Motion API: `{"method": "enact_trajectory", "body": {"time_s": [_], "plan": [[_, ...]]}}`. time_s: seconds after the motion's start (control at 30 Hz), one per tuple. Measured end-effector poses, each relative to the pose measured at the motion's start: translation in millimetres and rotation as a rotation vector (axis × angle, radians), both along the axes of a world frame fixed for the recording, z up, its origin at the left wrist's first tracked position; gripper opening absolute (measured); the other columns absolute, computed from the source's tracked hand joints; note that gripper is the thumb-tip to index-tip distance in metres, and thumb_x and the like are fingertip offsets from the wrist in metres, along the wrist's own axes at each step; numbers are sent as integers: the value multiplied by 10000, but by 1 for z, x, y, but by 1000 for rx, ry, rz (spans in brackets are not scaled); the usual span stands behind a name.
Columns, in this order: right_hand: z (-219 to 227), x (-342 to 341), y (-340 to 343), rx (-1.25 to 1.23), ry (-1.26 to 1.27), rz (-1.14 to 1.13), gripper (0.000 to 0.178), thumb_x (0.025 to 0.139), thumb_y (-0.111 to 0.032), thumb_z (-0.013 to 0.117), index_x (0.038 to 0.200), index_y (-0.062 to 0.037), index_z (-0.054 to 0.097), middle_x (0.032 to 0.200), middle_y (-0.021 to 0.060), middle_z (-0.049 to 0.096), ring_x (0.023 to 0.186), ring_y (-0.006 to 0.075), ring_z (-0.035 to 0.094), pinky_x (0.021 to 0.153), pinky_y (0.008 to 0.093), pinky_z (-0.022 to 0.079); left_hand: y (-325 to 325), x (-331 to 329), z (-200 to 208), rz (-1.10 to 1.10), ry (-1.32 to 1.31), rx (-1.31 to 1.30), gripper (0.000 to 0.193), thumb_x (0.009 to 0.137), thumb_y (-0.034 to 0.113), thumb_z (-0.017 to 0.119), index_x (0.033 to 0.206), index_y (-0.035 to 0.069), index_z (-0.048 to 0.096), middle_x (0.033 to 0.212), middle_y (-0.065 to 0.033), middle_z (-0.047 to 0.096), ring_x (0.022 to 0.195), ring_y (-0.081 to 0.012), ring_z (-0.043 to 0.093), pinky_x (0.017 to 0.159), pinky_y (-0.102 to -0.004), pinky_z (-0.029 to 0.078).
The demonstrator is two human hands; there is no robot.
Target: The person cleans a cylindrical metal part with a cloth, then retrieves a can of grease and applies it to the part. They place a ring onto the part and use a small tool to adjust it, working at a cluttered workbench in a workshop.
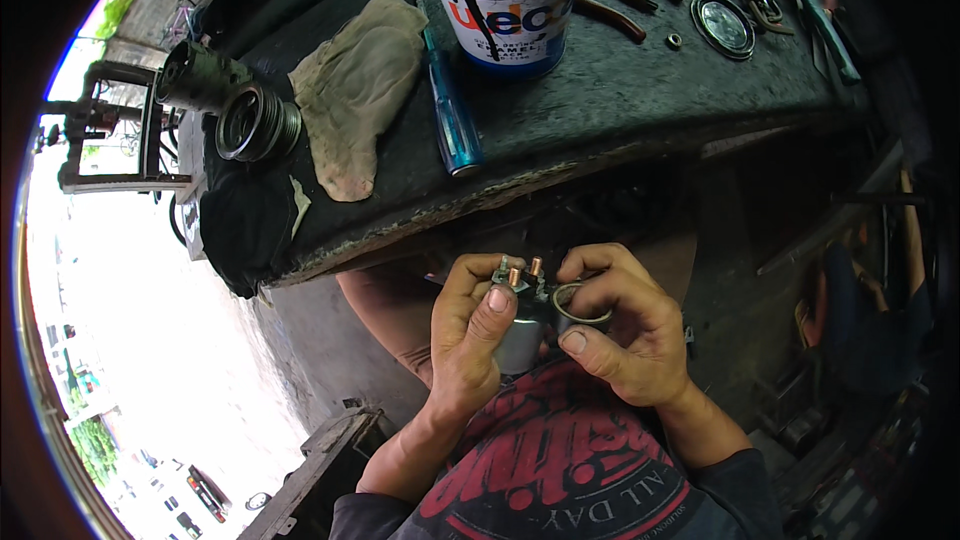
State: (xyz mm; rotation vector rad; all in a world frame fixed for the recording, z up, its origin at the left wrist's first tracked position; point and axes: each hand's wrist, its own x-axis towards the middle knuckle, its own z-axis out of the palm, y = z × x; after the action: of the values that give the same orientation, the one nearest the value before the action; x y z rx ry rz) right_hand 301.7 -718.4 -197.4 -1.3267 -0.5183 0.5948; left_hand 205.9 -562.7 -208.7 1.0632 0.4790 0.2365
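Note:
In front of my chest, my left hand [466, 328] is closed around what looks like a starter solenoid, a silver cylinder [519, 342] with a dark cap. Two copper threaded studs [515, 278] stick up from its top beside my thumb and forefinger. Close against it on the right, my right hand [640, 340] grips a thin round metal ring [557, 302] between thumb and fingers. My right fingers cover part of the ring, and its lower side is hard to make out. Whether the ring touches the solenoid I cannot tell.
Beyond my hands runs a dark workbench [600, 105] with a worn front edge. On it are a paint can [512, 35], a blue-handled screwdriver [455, 130], a stained cloth [360, 80], ribbed metal rings [262, 125], a round metal lid [722, 25] and several tools at the far right.

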Motion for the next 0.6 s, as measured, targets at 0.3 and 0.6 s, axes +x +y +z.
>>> {"method": "enact_trajectory", "body": {"time_s": [0.3, 0.6], "plan": [[14, 11, 0, -139, -168, 55, 158, 823, -104, 824, 838, 24, 733, 1015, 106, 664, 814, 152, 648, 696, 295, 511, 2, -1, 3, 11, -35, -181, 507, 1028, 414, 654, 1240, -28, 522, 1001, -149, 689, 755, -171, 701, 609, -275, 578], [16, 13, -1, -231, -226, 28, 133, 797, -100, 841, 827, 5, 766, 947, 93, 596, 827, 171, 606, 695, 313, 501, 4, 0, 0, -48, -37, -205, 568, 1037, 516, 576, 1199, -26, 530, 1053, -202, 658, 841, -222, 688, 702, -327, 599]]}}
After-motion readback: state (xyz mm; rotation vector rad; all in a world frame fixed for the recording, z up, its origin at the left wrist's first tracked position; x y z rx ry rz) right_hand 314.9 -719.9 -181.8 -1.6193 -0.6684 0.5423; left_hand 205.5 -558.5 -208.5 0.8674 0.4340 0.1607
